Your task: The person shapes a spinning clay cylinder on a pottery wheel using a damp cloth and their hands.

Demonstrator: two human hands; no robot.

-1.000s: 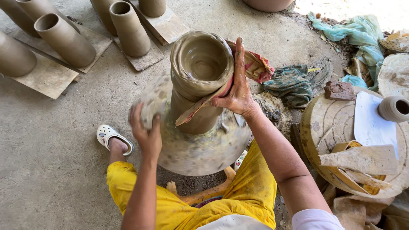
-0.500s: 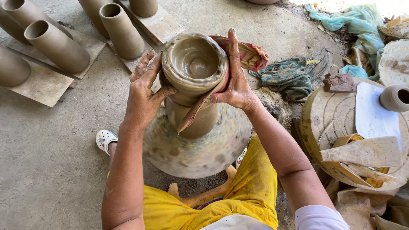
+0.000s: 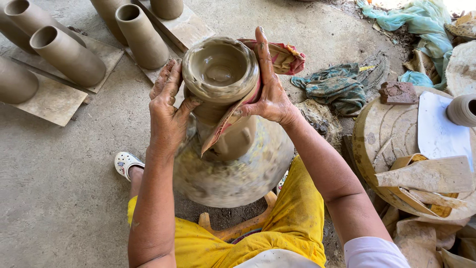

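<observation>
A wet grey-brown clay pot point(image 3: 219, 74) stands upright on a round turntable point(image 3: 233, 168) smeared with clay. My left hand point(image 3: 168, 111) presses against the pot's left side below the rim, fingers curled around it. My right hand point(image 3: 267, 92) lies flat against the right side, fingers pointing up, pinning a reddish wet cloth point(image 3: 277, 54) to the wall. The cloth's tail hangs down the pot's front. Both hands are coated in clay.
Several tall clay cylinders point(image 3: 141, 34) stand on boards point(image 3: 49, 99) at the upper left. A dark rag point(image 3: 332, 87) lies on the concrete floor. To the right is a round wooden disc point(image 3: 386, 144) with scraper pieces, a white sheet and a small pot point(image 3: 461, 110). My sandalled foot point(image 3: 125, 163) rests at the lower left.
My left hand rose from the turntable's edge to the pot's left side and now presses just under the rim. My right hand stays on the cloth.
</observation>
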